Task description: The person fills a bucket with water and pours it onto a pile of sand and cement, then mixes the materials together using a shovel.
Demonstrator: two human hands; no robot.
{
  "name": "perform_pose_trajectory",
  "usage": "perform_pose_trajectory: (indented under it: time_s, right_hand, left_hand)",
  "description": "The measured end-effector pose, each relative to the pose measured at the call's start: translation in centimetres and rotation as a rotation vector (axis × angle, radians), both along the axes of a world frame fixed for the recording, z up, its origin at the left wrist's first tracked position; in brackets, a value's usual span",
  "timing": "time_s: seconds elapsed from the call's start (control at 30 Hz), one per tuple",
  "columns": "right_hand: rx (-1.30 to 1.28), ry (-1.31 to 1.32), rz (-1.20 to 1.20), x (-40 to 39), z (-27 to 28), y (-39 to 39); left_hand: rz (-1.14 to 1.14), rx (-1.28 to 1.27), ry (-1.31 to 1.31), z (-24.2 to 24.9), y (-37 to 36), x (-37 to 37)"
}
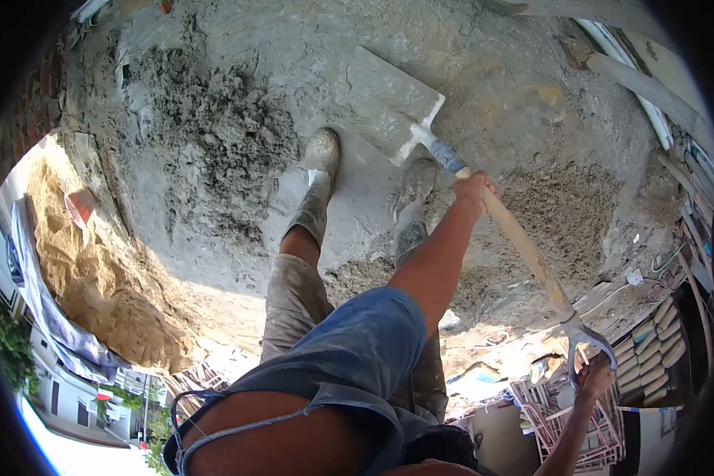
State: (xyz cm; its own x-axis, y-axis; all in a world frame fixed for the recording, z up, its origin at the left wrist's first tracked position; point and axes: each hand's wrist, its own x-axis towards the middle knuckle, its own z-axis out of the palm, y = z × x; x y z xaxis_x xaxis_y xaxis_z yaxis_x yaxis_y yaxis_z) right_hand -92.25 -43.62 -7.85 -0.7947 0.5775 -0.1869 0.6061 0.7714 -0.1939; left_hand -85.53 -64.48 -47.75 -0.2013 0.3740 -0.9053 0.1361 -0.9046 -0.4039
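Observation:
A long wooden-handled shovel [523, 238] slants across the right half of the head view. My left hand [474, 190] is closed round its shaft just above the metal socket. At the far end, my right hand [595, 377] is closed on the grip of the handle. The broad flat blade [393, 103], coated in grey, lies low over the wet grey ground in front of my boots [323, 151]. Left of the boots spreads a heap of lumpy grey mortar [222, 151]. Coarse, darker mix [559, 214] covers the ground beneath the shaft.
On the left is a sand pile [103, 293] with a red object [79, 206] at its top, beside a pale tarp [47, 301]. Stacked filled bags [650, 357] and pinkish metal frames [571, 428] stand lower right. Poles [642, 83] lie along the upper right edge.

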Motion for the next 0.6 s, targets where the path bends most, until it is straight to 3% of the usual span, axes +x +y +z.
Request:
perform_pose_trajectory:
  time_s: [0.07,0.13,0.23,0.33,0.5,0.6]
  right_hand:
    - [-0.162,-0.119,0.011,-0.4,-3.4,-5.1]
    - [-0.325,-0.119,0.198,2.4,-6.9,-13.2]
    - [-0.318,-0.076,0.413,-0.4,-9.5,-20.1]
    - [-0.286,-0.053,0.52,-2.8,-8.8,-21.9]
    - [-0.428,0.02,0.703,-4.1,-6.9,-19.7]
    - [-0.466,0.302,0.847,-0.4,-4.9,-17.5]
  left_hand:
    - [-0.002,-0.075,0.003,-3.6,-6.7,3.4]
    - [0.049,-0.194,0.002,-7.3,-14.3,7.5]
    - [0.103,-0.254,0.064,-5.3,-24.0,8.4]
    - [0.273,-0.293,0.043,-5.7,-25.2,6.9]
    - [0.353,-0.335,-0.007,1.5,-27.1,8.3]
    - [0.596,-0.375,0.285,6.1,-27.0,13.5]
